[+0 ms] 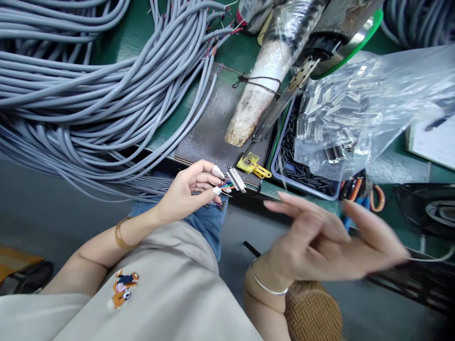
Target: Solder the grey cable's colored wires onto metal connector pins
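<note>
Left: loops of smooth grey plastic-sheathed cable (88, 109) heaped on the green desk (122, 40), several with bare coloured ends.

Left hand (188, 187): fingers pinched on thin multicoloured wires (226, 185). The slim silver-and-white connector with a toothed rear edge (236, 179) sits just beyond the fingertips, at the wire ends, by the desk's near edge. A small dark multi-pin connector (222, 206) shows below, over the blue denim lap (partly screened by the hand).

Step in hand, as judged: one-handed steadying of wires and connector. Which wires are fixed cannot be told. The next move calls for a firm but light pinch, the toothed edge kept accessible and no tug on the strands.

Right of these: a flat yellow clip-like tool (261, 169), then a pale lavender plastic tray (313, 191) of short black pieces, partly overlain by a clear plastic bag of shiny metal parts (384, 94).

Right hand (320, 241): motion-blurred, fingers loosely spread, nothing visible in them; well apart from the connector.

Writing: embroidered bear on the beige shirt (123, 289), no lettering seen; red-and-white container (250, 10), print too small to read. No brand legible.
</note>
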A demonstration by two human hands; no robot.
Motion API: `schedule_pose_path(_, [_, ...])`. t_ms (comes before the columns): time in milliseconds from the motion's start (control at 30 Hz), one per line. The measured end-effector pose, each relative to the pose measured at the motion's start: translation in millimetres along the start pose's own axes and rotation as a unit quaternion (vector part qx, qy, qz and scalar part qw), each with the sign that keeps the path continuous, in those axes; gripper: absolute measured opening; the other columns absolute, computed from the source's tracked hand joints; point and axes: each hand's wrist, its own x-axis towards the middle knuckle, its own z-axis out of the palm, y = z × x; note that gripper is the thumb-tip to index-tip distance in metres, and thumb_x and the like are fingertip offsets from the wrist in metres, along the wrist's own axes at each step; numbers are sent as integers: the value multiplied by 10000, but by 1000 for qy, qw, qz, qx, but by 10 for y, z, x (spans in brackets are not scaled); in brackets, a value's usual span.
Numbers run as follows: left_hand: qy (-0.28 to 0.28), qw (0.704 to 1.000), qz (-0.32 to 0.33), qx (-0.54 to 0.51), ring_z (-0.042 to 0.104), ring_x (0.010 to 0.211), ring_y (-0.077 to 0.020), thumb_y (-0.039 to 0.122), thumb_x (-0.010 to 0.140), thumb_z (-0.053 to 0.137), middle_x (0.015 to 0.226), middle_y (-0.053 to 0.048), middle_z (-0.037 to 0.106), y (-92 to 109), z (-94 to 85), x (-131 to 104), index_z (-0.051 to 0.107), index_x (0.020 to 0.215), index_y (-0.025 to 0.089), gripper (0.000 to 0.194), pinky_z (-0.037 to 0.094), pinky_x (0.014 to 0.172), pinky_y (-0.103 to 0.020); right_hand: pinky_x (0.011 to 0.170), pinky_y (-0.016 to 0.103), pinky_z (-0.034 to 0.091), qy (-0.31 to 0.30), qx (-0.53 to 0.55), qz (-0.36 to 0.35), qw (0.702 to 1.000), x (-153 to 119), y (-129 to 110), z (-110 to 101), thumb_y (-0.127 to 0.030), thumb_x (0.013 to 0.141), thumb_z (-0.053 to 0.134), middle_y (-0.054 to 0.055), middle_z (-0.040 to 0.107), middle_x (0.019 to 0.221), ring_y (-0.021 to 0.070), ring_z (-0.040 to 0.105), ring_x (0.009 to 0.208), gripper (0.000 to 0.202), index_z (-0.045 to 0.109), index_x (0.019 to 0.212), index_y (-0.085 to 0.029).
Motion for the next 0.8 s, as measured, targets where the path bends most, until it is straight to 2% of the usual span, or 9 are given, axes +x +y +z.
schedule_pose_path(33, [-3, 1000, -1, -2, 770, 665, -120, 130, 825, 746, 859, -25, 752, 7, -3, -7, 577, 1011, 181, 257, 623, 634, -180, 688, 326, 663, 20, 1, 1, 1000, 29, -36, 86, -185, 940, 673, -23, 794, 935, 190, 798, 778, 286, 625, 1204, -285])
schedule_pose_path(67, [-7, 1000, -2, -5, 765, 651, -116, 129, 816, 754, 859, -25, 755, 12, -5, -14, 577, 1012, 182, 269, 618, 625, -179, 749, 329, 670, 13, -8, 1, 1000, 53, -73, 150, -175, 929, 699, -22, 796, 895, 189, 802, 788, 199, 655, 1108, -251])
schedule_pose_path(100, [-11, 1000, -2, -7, 758, 637, -113, 136, 811, 762, 859, -24, 758, 13, -8, -20, 577, 1012, 184, 277, 613, 617, -180, 744, 320, 668, -4, -12, 12, 1000, 73, -106, 190, -178, 923, 714, -17, 797, 878, 183, 800, 777, 137, 663, 1040, -229])
schedule_pose_path(167, [-20, 1000, -5, -5, 748, 625, -112, 163, 810, 771, 865, -26, 766, 6, -10, -30, 575, 1017, 187, 286, 606, 606, -191, 689, 282, 649, -66, -15, 47, 997, 102, -154, 212, -207, 929, 718, -2, 799, 881, 152, 776, 713, 72, 651, 955, -207])
schedule_pose_path(300, [-35, 999, 3, 10, 742, 652, -118, 183, 820, 762, 872, -28, 780, -12, 1, -48, 570, 1023, 192, 279, 573, 573, -194, 544, 208, 556, -170, 15, 92, 981, 157, -179, 190, -242, 964, 664, 23, 809, 948, 82, 672, 575, 80, 601, 932, -204])
schedule_pose_path(400, [-41, 999, 14, 25, 747, 706, -119, 154, 810, 749, 861, -25, 780, 12, 22, -58, 580, 1010, 187, 263, 545, 586, -182, 489, 186, 501, -220, 57, 108, 968, 207, -197, 218, -241, 962, 661, 3, 804, 920, 67, 625, 544, 111, 579, 891, -214])
schedule_pose_path(567, [-35, 999, -26, 24, 716, 705, -87, 123, 780, 745, 832, -11, 763, 84, 43, -53, 586, 985, 167, 263, 515, 630, -158, 491, 197, 448, -231, 65, 112, 964, 255, -235, 271, -225, 928, 710, -14, 778, 889, 57, 573, 548, 137, 605, 840, -213])
schedule_pose_path(667, [-35, 998, -55, -5, 685, 667, -68, 128, 763, 758, 822, -1, 744, 75, 40, -31, 579, 992, 162, 292, 486, 589, -141, 510, 213, 441, -225, 70, 94, 967, 240, -218, 267, -202, 924, 714, -7, 764, 899, 70, 588, 601, 132, 621, 831, -215])
schedule_pose_path(800, [-45, 995, -80, -35, 620, 580, -51, 152, 753, 774, 792, 1, 721, 47, 41, 8, 605, 985, 150, 287, 456, 512, -137, 541, 232, 490, -218, 89, 78, 969, 192, -154, 248, -177, 925, 709, 12, 758, 967, 86, 619, 647, 119, 629, 848, -219])
